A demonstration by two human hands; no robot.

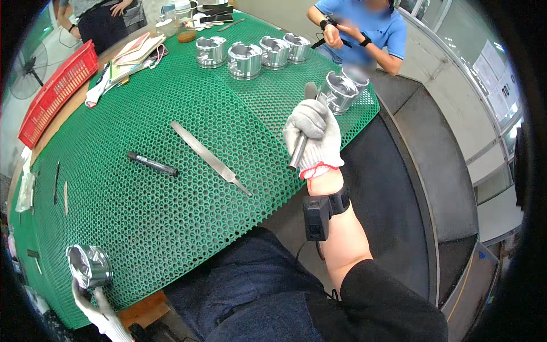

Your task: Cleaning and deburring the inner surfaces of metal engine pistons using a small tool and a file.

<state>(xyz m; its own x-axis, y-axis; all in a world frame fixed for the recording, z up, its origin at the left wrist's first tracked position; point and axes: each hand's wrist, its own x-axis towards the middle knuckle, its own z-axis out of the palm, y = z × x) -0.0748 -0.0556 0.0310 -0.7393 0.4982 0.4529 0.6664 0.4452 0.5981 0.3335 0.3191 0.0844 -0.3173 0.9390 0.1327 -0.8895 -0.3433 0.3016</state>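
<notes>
At the lower left, my left hand [101,314] in a white glove has its fingers on the near side of a silvery metal piston [91,267]. That piston sits at the mat's near left edge, its hollow side partly facing me. My right hand [313,128], in a white glove with a red cuff edge, is closed round a dark grey rod [298,153] that sticks out above and below the fist. Just beyond the fist stands another piston [341,94], with one more [358,77] partly hidden behind it. A flat file [202,151] and a black marker pen [152,163] lie between my hands.
Several pistons [245,61] stand at the far side of the green perforated mat [211,108]. A red basket [60,94], papers [137,51] and a jar [185,25] line the far left. A person in a blue shirt [364,40] sits at the far right; another stands far left.
</notes>
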